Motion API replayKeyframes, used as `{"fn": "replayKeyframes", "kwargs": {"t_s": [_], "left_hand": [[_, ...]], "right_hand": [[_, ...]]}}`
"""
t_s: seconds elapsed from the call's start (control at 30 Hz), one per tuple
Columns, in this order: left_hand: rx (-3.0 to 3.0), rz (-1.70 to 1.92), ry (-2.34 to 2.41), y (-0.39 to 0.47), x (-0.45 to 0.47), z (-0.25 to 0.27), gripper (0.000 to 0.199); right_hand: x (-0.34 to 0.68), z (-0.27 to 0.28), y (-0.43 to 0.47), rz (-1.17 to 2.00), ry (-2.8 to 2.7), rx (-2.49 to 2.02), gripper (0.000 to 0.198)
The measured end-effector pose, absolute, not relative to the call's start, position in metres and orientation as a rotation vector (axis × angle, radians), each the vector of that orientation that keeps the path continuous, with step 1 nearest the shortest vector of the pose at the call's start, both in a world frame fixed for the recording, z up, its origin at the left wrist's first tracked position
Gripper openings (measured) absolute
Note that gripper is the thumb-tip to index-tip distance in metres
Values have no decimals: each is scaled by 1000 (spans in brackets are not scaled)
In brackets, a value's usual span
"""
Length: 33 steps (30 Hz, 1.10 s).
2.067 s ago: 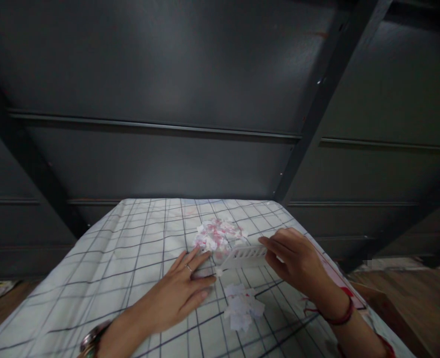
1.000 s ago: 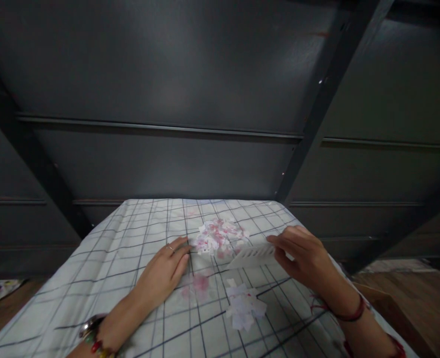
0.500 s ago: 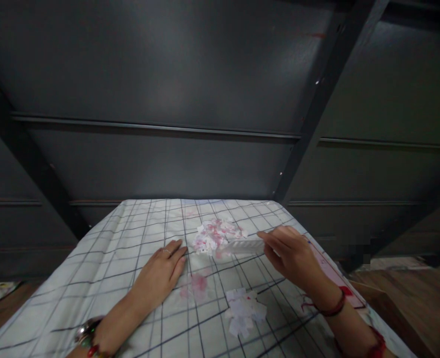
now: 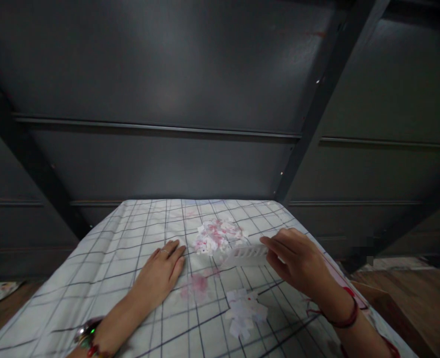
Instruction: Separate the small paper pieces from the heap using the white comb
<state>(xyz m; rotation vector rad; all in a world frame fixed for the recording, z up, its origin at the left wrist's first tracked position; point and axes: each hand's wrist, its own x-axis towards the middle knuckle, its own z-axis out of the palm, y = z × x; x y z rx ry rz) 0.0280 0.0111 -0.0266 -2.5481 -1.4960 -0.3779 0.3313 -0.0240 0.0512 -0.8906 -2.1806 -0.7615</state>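
My left hand (image 4: 162, 272) lies flat on the checked tablecloth (image 4: 145, 238), fingers stretched out and holding nothing. Between the thumb and fingers of my right hand (image 4: 296, 256) is the end of a white slotted plastic piece (image 4: 247, 252); its exact kind is unclear. Its far end is close to a heap of white paper scraps (image 4: 218, 234) with pink stains. Nearer to me lies a smaller pile of white paper pieces (image 4: 244, 313). A pink stain (image 4: 199, 283) marks the cloth between the left hand and this pile.
A dark panelled wall (image 4: 175, 164) rises behind the table's far edge. Partly hidden by my right forearm, a pink flat item (image 4: 339, 278) lies along the right edge. Beyond that edge a brown box (image 4: 387, 303) stands on the wooden floor (image 4: 428, 288).
My right hand has moved slightly right and towards me with the slotted piece, whose slots now show more clearly. The left hand has hardly moved.
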Motion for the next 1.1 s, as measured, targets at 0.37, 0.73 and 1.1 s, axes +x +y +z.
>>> {"fn": "replayKeyframes", "kwargs": {"t_s": [0.37,0.73,1.1], "left_hand": [[-2590,-419,-1528,10,29,-27,42],[-2616,-397,-1520,9,30,-26,43],[-2594,-470,-1472,10,28,-29,40]], "right_hand": [[336,47,-20,-787,-2161,-931,18],[337,45,-17,-845,-2165,-988,19],[349,46,-16,-826,-2144,-1105,19]]}}
